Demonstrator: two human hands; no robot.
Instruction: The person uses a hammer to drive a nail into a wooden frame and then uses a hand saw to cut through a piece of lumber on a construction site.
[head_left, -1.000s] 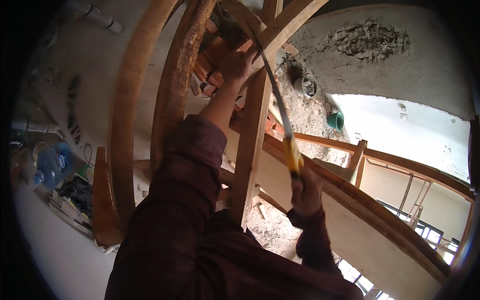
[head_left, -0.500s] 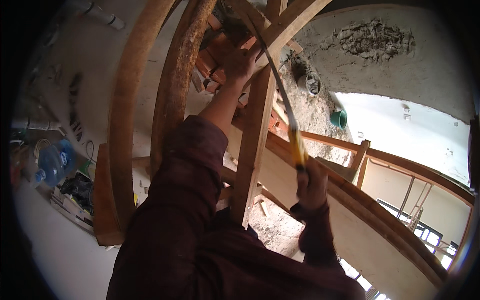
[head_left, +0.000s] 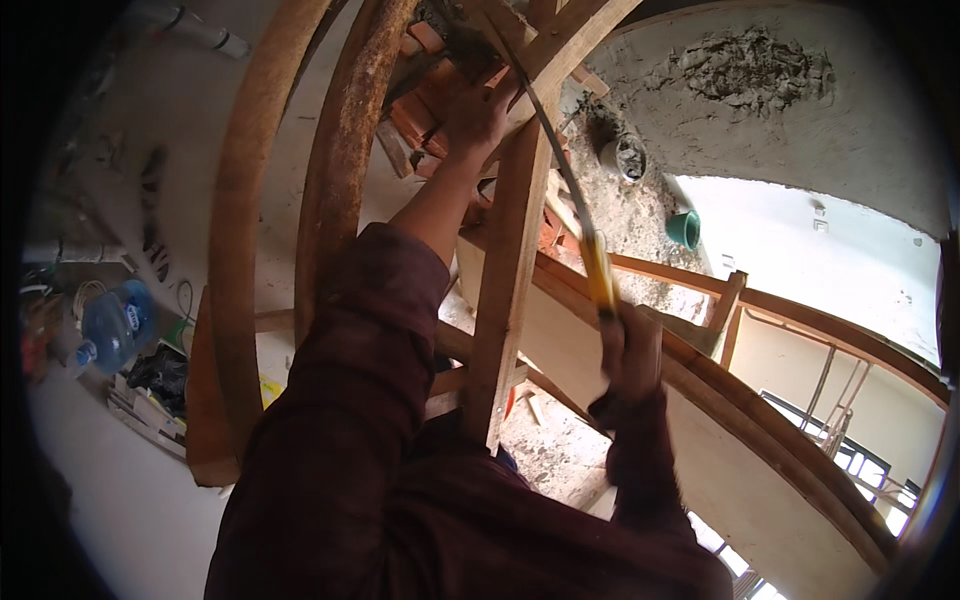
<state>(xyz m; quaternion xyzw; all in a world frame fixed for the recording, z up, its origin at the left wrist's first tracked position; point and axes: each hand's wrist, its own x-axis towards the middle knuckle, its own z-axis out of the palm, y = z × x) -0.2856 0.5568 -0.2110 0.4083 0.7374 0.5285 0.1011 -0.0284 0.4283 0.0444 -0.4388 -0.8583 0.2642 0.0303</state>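
Observation:
My right hand (head_left: 632, 355) is wrapped round the yellow handle (head_left: 600, 278) of a handsaw. Its long narrow blade (head_left: 562, 150) slants up and to the left, lying against a curved wooden beam (head_left: 575, 45) at the top. Close by the blade, my left hand (head_left: 478, 120) grips the wood at the beam's left side; its fingers are partly hidden. Just below, an upright wooden post (head_left: 512, 270) runs down between my forearms. Where the saw teeth meet the wood cannot be made out clearly.
Two more curved timbers (head_left: 338, 150) stand left of my arm. A long plank (head_left: 720, 400) crosses to the lower right. Red bricks (head_left: 425, 100) lie behind my left hand. Farther off are a green bucket (head_left: 683, 230), a pail (head_left: 628, 160) and, left, a blue water jug (head_left: 118, 325).
My right hand and the saw have moved slightly up and forward along the stroke. My left hand stays at the beam, while the whole view has shifted a little.

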